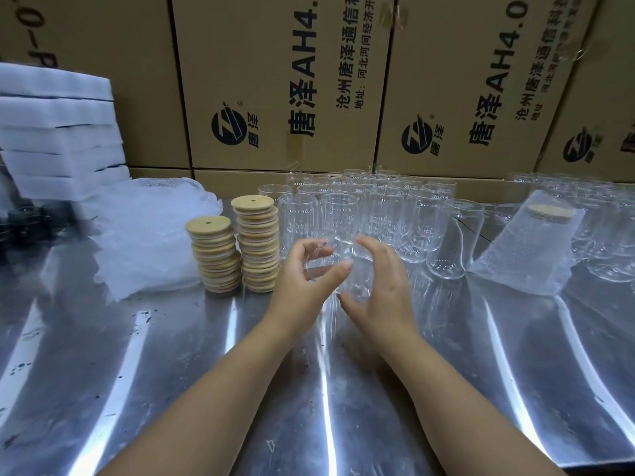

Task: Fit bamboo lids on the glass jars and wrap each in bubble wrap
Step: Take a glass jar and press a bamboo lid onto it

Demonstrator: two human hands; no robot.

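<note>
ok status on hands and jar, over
Copy: left hand curled around a glass jar, grip unclear; right hand open beside it. No lid on it. Path to the bamboo lid stacks open.

Setting: packing area of a warehouse or small factory. Evidence: wall of stacked printed cardboard cartons (275,80) behind a stainless-steel worktable (515,372). On it are dozens of identical glass jars (378,201), two stacks of bamboo lids (257,249), a bubble wrap pile (147,235) and stacked white foam sheets (58,132).
</note>
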